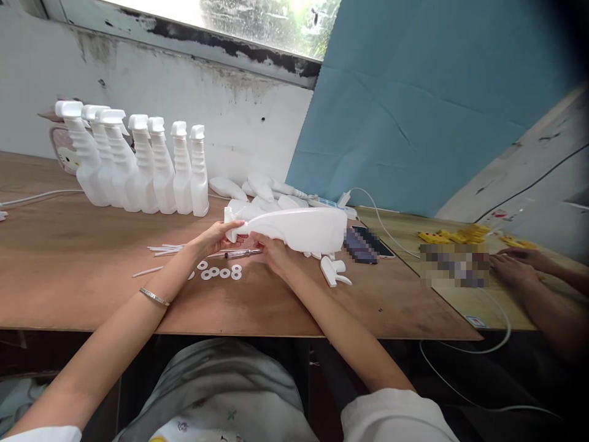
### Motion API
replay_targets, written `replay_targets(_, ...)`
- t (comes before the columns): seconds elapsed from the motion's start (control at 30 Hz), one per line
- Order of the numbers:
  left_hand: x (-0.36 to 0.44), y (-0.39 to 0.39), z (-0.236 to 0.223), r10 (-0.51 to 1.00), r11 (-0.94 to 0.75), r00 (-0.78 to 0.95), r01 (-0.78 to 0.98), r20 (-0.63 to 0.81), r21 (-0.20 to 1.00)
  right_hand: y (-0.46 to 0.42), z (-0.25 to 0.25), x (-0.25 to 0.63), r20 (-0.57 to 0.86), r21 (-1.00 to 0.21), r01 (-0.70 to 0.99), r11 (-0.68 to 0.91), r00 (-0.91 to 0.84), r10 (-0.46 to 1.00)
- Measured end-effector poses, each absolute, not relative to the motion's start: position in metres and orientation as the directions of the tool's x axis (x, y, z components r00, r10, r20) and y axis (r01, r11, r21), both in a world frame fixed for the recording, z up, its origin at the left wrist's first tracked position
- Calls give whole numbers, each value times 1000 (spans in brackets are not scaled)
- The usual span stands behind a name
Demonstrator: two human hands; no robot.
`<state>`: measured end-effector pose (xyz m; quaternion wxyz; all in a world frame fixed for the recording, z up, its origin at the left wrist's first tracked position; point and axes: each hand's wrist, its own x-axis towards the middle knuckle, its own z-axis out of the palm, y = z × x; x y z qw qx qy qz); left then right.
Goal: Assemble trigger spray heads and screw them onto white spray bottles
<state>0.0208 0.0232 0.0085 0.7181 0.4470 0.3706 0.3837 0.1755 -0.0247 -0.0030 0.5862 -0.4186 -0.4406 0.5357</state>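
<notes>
A white spray bottle (304, 227) lies sideways in the air above the table, its trigger head to the left and its base to the right. My left hand (219, 238) is closed round the spray head. At the bottle's neck my right hand (272, 250) grips from below, its fingers partly hidden. Under the hands lie a screwdriver (239, 253), several white washers (224, 273) and thin white tubes (166, 249). A loose white trigger head (332, 271) rests on the table to the right of my right hand.
A row of upright white spray bottles (146, 166) stands at the back left. More white bottles (262, 187) lie behind the held one. Phones (372, 242) and a power strip (350, 212) are to the right. Another person's hands (518, 264) work at a neighbouring table.
</notes>
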Motion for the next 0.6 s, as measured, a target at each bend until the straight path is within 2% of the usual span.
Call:
replay_targets(0.23, 21, 22, 4, 868, 106, 490, -349, 85, 931, -21, -5, 175, 114, -937, -328, 122, 42, 993)
replay_targets(0.47, 23, 22, 3, 910, 166, 400, -116, -107, 979, -21, -6, 175, 102, -930, -349, 114, 51, 993)
replay_targets(0.53, 22, 22, 4, 904, 166, 413, -98, -112, 981, -22, -5, 175, 100, -932, -344, 111, 49, 994)
replay_targets(0.6, 20, 23, 4, 899, 111, 434, -117, -50, 987, -23, -4, 174, 112, -935, -333, 121, 45, 993)
